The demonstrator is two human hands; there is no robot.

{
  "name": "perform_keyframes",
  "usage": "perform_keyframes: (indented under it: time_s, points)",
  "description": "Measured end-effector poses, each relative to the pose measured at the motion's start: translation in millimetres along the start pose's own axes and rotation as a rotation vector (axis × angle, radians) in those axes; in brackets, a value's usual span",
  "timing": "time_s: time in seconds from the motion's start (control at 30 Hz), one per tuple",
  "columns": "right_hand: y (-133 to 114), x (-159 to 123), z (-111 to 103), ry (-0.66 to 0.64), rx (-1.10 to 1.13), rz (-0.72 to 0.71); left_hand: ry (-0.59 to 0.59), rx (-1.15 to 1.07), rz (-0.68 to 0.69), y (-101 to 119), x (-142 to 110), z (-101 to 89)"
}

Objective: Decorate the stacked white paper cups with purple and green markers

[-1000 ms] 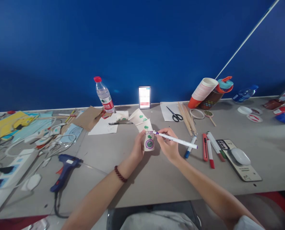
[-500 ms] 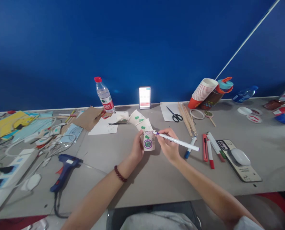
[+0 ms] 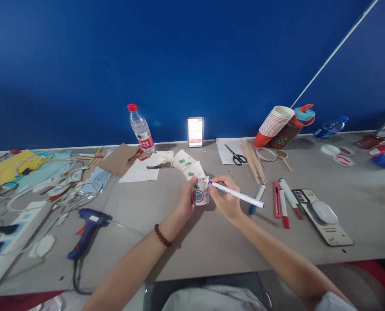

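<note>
My left hand (image 3: 186,199) is closed round a small white paper cup (image 3: 201,191) with green and purple circles drawn on it, at the table's middle. It is the front one of a curved chain of similar paper cups (image 3: 185,162) running back and left. My right hand (image 3: 225,195) pinches a white marker (image 3: 238,194) with a purple tip. The tip touches the front cup near its upper right side.
Loose markers (image 3: 283,199) and a phone with a mouse (image 3: 323,211) lie to the right. Scissors (image 3: 237,156), wooden sticks (image 3: 252,163) and stacked cups (image 3: 273,124) sit behind. A water bottle (image 3: 141,130) stands at the back. A blue glue gun (image 3: 88,224), cables and a power strip (image 3: 7,242) lie left.
The front cup has been turned a little in my left hand, so the purple ring now faces more to the left. The marker tip stays on the cup.
</note>
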State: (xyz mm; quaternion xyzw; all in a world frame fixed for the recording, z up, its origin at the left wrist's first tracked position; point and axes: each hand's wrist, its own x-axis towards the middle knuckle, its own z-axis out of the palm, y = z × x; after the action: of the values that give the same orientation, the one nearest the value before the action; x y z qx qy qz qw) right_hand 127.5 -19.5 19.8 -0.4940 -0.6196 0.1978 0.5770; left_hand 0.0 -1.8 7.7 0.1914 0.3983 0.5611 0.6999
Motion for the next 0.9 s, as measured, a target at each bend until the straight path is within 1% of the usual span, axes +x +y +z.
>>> perform_keyframes:
  time_s: [0.3, 0.7, 0.9]
  points:
    - [-3.3, 1.6, -0.7, -0.003, -0.03, 0.001, -0.007, 0.007, -0.004, -1.5, 1.4, -1.7]
    - [-2.9, 2.2, -0.8, -0.017, -0.028, 0.015, -0.032, 0.013, 0.01, -1.4, 1.0, -0.9]
    - [-4.3, 1.9, -1.2, -0.029, -0.013, 0.03, -0.027, 0.0, 0.001, -1.9, 1.6, -2.1]
